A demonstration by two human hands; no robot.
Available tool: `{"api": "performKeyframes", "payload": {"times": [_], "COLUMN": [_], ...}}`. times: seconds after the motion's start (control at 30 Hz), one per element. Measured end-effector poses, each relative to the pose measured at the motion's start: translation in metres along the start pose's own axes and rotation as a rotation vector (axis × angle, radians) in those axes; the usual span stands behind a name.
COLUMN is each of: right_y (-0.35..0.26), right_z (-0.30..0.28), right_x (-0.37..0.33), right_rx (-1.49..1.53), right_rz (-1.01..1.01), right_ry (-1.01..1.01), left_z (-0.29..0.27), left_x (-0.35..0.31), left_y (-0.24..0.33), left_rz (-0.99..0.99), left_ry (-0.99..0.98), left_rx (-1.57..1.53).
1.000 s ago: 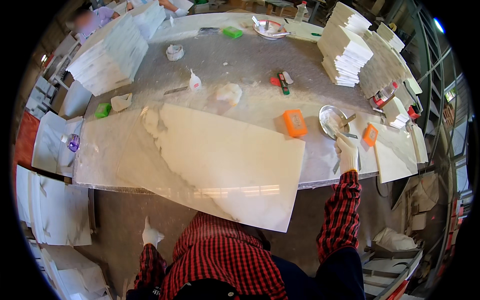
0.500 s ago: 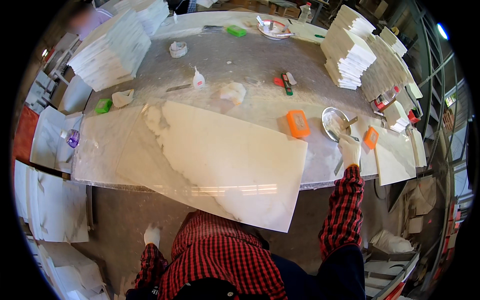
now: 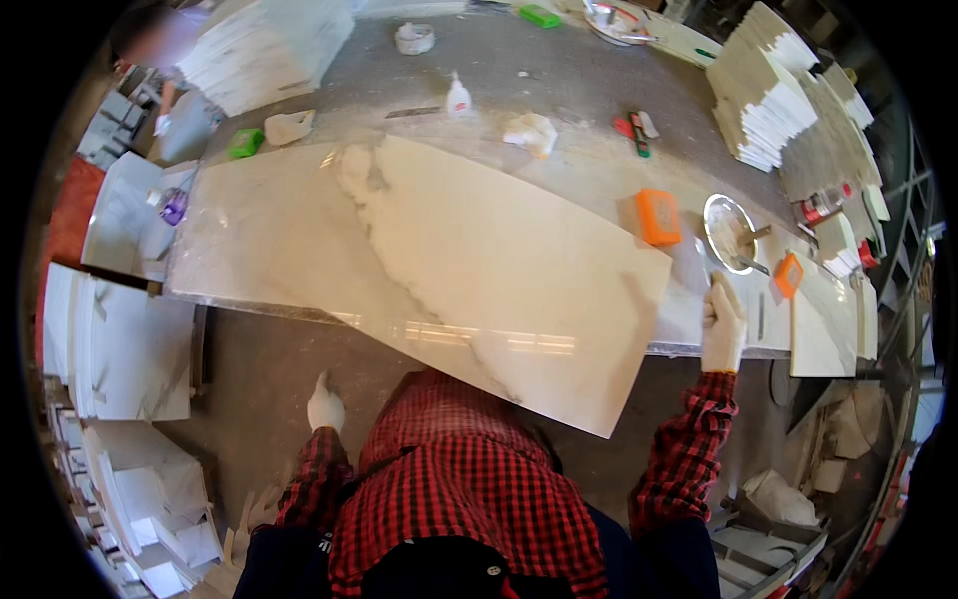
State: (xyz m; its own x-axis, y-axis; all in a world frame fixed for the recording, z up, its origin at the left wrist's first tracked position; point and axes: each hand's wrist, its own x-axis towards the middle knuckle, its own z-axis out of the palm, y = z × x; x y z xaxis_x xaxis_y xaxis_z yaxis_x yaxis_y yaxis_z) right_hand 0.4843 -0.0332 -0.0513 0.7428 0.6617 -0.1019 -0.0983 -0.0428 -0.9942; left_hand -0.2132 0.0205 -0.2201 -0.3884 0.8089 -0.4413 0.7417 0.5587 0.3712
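Note:
Both my hands wear white gloves. My right hand is at the table's near edge, just below a round metal bowl. Its fingers are curled, and whatever lies inside them, if anything, is hidden. Two scrapers lean in the bowl, which holds a pale paste. My left hand hangs beside my body over the floor, with a finger stretched out and nothing in it. A large white, grey-veined stone-look slab lies aslant before me, its near corner jutting past the table edge.
Right of the slab are an orange box, a smaller orange box and a thin metal strip. Farther off are a white squeeze bottle, a crumpled cloth and a green box. Slab stacks stand at both far corners.
My right hand has drawn back from the bowl toward me. The left hand has come up and forward. The view has tilted, so the table appears shifted up and right.

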Motion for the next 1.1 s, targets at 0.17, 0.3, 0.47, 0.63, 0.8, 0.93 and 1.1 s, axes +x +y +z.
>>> {"api": "performKeyframes", "payload": {"times": [0.17,0.3,0.47,0.63,0.8,0.93,1.1], "right_y": [0.0,-0.013,-0.014,-0.016,-0.015,-0.032,-0.031], "right_z": [0.011,-0.015,-0.034,-0.047,-0.05,-0.03,0.007], "right_x": [0.012,0.036,0.088,0.115,0.094,0.052,0.004], "right_rx": [0.221,0.067,-0.604,-0.72,-0.264,-0.129,-0.082], "right_rz": [0.06,0.036,-0.161,-0.075,0.012,0.007,0.012], "right_ry": [0.059,0.171,0.209,0.083,0.024,0.078,0.007], "left_z": [0.009,-0.005,0.016,0.012,0.04,0.041,0.032], "left_x": [0.0,-0.028,-0.006,-0.033,-0.012,-0.008,0.007], "left_y": [-0.022,0.015,-0.048,-0.019,-0.063,-0.061,-0.035], "left_rz": [0.435,0.14,0.132,-0.058,-0.045,-0.002,0.141], "left_ry": [0.001,-0.162,-0.157,-0.289,-0.304,-0.306,-0.177], "left_rx": [-0.018,-0.051,-0.02,-0.24,-0.57,-0.456,-0.271]}}
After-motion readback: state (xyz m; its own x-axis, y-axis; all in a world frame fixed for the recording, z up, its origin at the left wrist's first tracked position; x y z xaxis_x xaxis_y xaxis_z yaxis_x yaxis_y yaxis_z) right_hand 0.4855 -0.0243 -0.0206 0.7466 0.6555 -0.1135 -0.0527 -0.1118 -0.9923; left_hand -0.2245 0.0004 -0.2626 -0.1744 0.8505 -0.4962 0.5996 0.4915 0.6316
